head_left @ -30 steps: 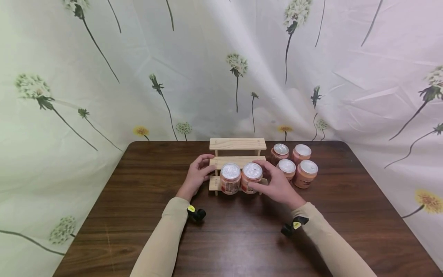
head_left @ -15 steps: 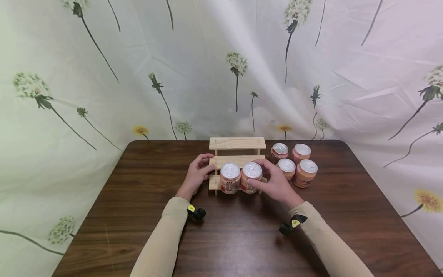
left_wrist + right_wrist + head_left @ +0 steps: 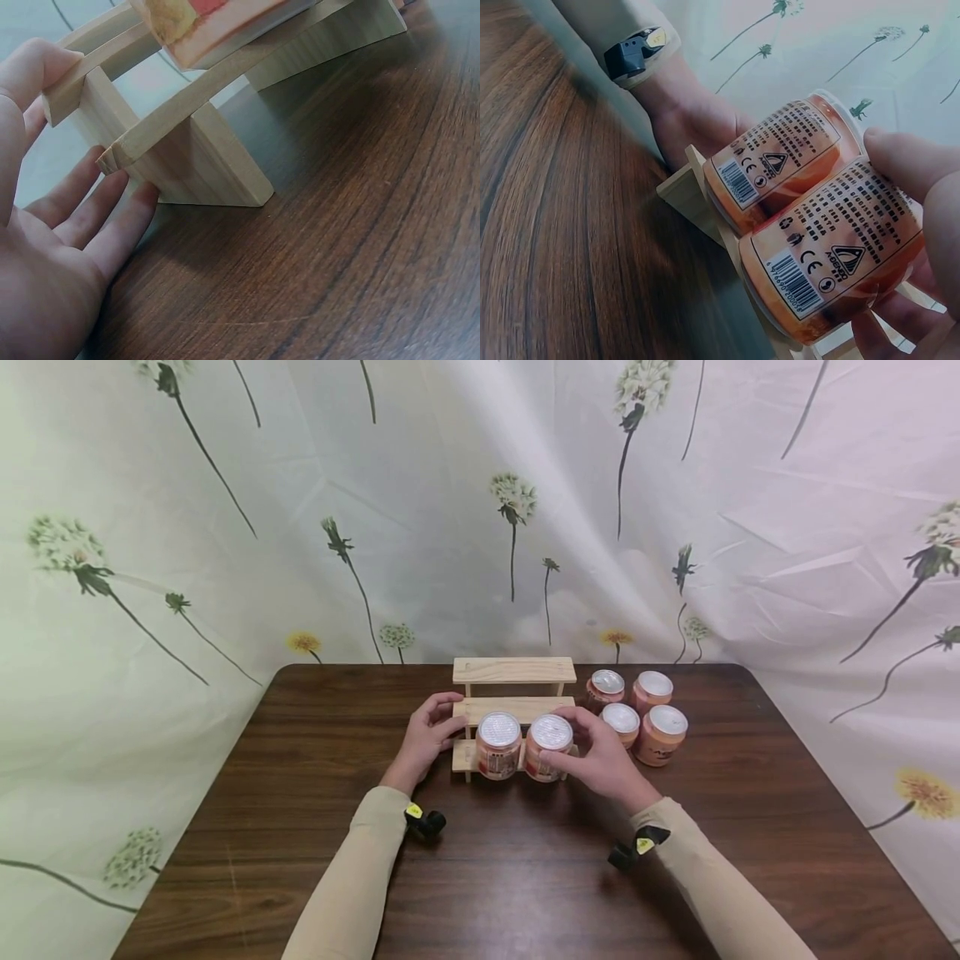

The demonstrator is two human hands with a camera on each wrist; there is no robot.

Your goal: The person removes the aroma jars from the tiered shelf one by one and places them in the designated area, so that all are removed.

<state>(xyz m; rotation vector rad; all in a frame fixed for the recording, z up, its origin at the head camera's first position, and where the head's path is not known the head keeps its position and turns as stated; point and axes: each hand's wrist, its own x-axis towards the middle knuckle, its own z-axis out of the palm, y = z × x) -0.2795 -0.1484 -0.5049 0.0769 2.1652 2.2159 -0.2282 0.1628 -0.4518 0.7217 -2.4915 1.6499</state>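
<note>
Dk brown wood-grain table
3-tier wood stand nr mid of far edge, 2 jars on btm tier; 4 jars twd far R corner.

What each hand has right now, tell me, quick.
Left hand: closed, holding the left end of the wooden rack.
Right hand: closed, thumb and fingers holding the right-hand jar of the front pair.

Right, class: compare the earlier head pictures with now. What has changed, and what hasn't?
The jar in the right hand shifted slightly right, opening a narrow gap from its neighbouring jar. The left hand stayed on the wooden rack; the four other jars stayed put.
</note>
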